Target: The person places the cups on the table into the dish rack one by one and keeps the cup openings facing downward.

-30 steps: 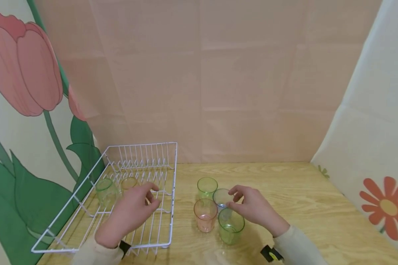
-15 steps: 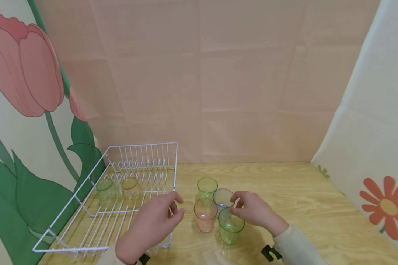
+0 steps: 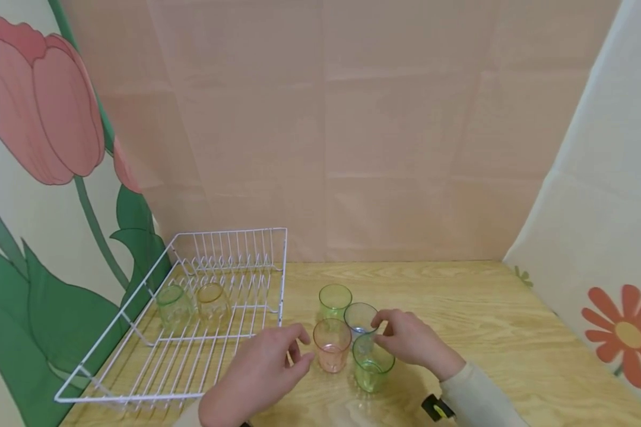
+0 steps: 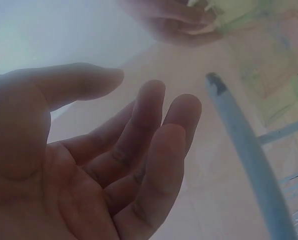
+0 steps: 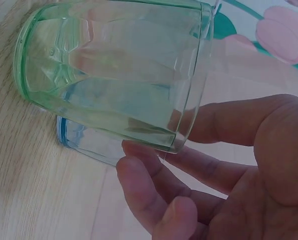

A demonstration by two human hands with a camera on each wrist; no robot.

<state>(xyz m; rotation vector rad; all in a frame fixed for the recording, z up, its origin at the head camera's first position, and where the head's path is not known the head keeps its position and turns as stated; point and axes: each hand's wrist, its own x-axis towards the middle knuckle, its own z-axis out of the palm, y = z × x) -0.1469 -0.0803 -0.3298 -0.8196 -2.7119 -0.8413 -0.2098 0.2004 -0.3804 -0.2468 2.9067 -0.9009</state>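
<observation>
Close together on the wooden table stand a pink glass, a blue-tinted glass, a green glass and a yellow-green glass. My left hand, its fingers loosely bent and holding nothing, is just left of the pink glass. Beside the blue-tinted glass is my right hand, thumb and fingertips at its rim. In the right wrist view the thumb reaches behind the green glass, while the fingers lie by the blue-tinted glass; firm contact cannot be told.
At the left stands a white wire dish rack. Inside it, a green glass and an amber glass sit side by side, upside down. A plain pinkish cloth hangs behind the table.
My left hand has come out from over the rack, moving right to beside the pink glass. My right hand has shifted only slightly; the glasses stay where they were.
</observation>
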